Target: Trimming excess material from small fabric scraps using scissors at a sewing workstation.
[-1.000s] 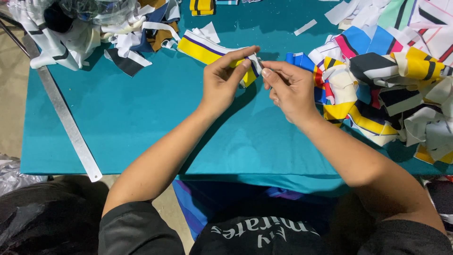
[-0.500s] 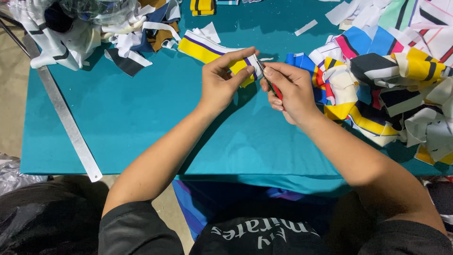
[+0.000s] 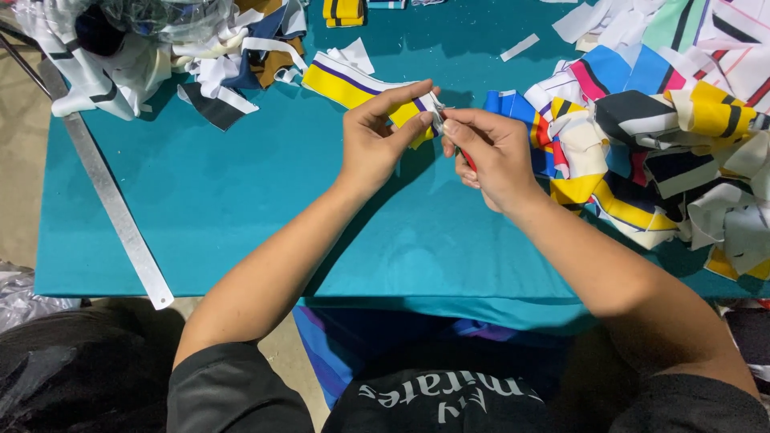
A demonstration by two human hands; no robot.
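far left: metal ruler [image 3: 112,200] lies diagonally along the teal worktop [image 3: 241,208] edge; heap of white, black and brown fabric scraps [image 3: 160,48] at the top corner.
left hand [image 3: 377,140]: grip closed, thumb and forefinger pinching the end of a yellow-and-white striped strip [image 3: 345,84], which trails back flat on the worktop.
right hand [image 3: 493,156]: grip closed on a small red-handled cutter [image 3: 467,159], tip at the pinched end, touching the left fingertips.
right: big pile of striped fabric strips [image 3: 666,136], colours mixed.
progress: judged mid-way; one strip in hand, pile looks largely undone, scraps suggest some done.
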